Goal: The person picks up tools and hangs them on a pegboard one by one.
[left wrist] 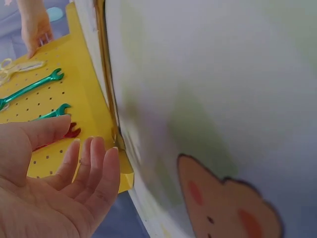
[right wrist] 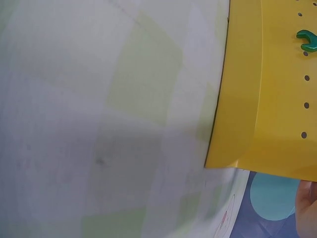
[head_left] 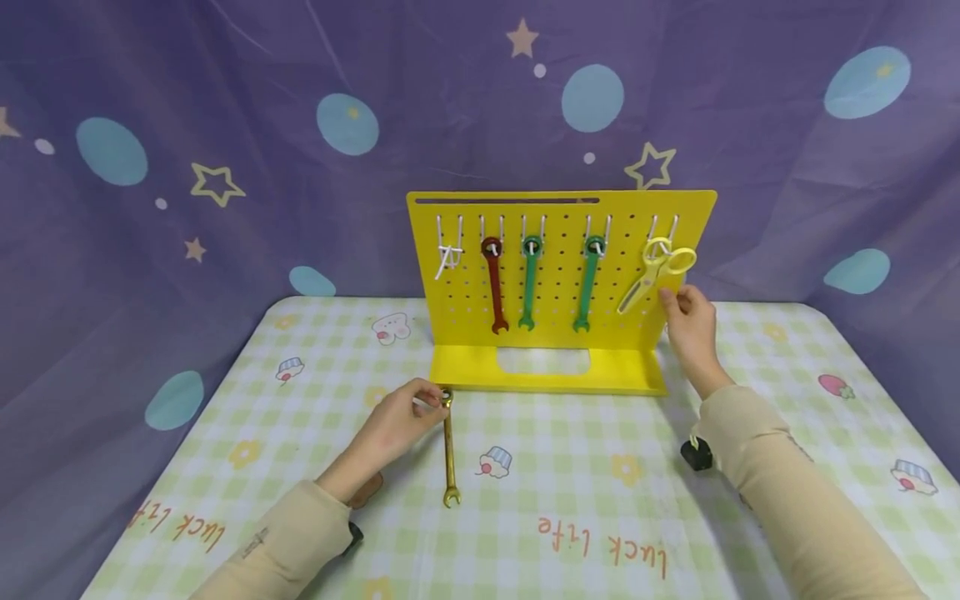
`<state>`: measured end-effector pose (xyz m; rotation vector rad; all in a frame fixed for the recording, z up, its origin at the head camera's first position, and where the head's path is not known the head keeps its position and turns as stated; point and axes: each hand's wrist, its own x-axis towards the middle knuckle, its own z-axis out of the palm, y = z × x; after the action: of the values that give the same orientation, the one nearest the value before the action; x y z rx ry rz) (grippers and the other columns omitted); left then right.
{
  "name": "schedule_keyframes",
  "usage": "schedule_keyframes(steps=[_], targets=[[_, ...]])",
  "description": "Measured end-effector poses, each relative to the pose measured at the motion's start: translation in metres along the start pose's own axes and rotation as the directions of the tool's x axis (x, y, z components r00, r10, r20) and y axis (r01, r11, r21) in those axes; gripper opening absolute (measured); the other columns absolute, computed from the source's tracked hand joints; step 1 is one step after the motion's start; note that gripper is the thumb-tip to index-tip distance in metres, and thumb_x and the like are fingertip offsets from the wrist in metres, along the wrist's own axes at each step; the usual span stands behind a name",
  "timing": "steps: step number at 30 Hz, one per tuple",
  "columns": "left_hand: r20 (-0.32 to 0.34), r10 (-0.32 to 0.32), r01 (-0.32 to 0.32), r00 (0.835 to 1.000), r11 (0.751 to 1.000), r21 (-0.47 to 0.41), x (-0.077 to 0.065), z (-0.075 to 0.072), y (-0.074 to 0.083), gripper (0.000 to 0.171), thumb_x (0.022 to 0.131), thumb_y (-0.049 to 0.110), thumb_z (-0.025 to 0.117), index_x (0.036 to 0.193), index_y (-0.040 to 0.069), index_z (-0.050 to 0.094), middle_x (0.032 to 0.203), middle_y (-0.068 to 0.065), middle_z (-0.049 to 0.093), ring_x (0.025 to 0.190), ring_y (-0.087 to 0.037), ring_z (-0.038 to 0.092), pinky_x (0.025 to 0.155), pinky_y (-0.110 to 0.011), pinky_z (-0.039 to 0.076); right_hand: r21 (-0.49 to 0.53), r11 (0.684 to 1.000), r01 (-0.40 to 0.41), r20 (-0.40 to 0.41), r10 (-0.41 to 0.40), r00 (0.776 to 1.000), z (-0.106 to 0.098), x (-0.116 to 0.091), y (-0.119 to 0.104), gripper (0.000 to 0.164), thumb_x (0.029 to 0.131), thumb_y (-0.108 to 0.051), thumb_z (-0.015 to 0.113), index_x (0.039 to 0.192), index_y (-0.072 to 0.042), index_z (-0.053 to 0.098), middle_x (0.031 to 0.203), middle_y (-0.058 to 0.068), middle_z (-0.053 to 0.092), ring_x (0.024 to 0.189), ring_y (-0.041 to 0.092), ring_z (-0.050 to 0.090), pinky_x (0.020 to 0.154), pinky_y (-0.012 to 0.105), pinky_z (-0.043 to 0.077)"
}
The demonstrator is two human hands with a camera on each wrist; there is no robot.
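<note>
A gold combination wrench (head_left: 450, 454) lies on the tablecloth, its ring end by the front lip of a yellow pegboard (head_left: 555, 292). Beside that ring end is my left hand (head_left: 401, 423); in the left wrist view its fingers are loosely bent, thumb apart, nothing between them. My right hand (head_left: 692, 329) grips the pegboard's right edge, thumb in front and fingers behind. Hung on white hooks are a red wrench (head_left: 495, 287), one green wrench (head_left: 529, 287), another green wrench (head_left: 587, 287) and, nearest the right hand, yellow scissors (head_left: 654, 268).
At the board's left, a white hook (head_left: 448, 250) holds no tool. A checked tablecloth (head_left: 570, 467) with printed cupcakes and lettering covers the table. Behind the board hangs a purple curtain (head_left: 465, 108) with stars and blue ovals.
</note>
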<state>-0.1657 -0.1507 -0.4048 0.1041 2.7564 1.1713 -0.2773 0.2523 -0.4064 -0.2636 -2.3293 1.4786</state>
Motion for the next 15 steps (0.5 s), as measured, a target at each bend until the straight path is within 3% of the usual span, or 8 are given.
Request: schedule_keyframes(steps=[5, 15], targets=[[0.017, -0.015, 0.014, 1.0, 0.999, 0.036, -0.0025, 0.0024, -0.0015, 0.021, 0.095, 0.018, 0.068, 0.112, 0.008, 0.063, 0.103, -0.002, 0.066, 0.089, -0.019, 0.06, 0.073, -0.034, 0.051, 0.006, 1.0, 0.012, -0.001, -0.012, 1.0, 0.0003, 0.0031, -0.0008, 0.045, 0.101, -0.038, 0.051, 0.111, 0.005, 0.058, 0.111, 0.022, 0.065, 0.084, 0.004, 0.055, 0.074, 0.021, 0.043], [0.072, -0.087, 0.078, 0.994, 0.991, 0.112, -0.0029, 0.0074, -0.0008, 0.028, 0.092, 0.021, 0.071, 0.112, 0.005, 0.062, 0.095, -0.003, 0.063, 0.082, -0.017, 0.056, 0.078, -0.036, 0.049, -0.005, 1.0, -0.002, 0.006, 0.002, 1.0, -0.0012, 0.0012, -0.0007, 0.046, 0.101, -0.039, 0.05, 0.111, 0.005, 0.058, 0.111, 0.024, 0.064, 0.084, 0.013, 0.054, 0.071, 0.022, 0.042]])
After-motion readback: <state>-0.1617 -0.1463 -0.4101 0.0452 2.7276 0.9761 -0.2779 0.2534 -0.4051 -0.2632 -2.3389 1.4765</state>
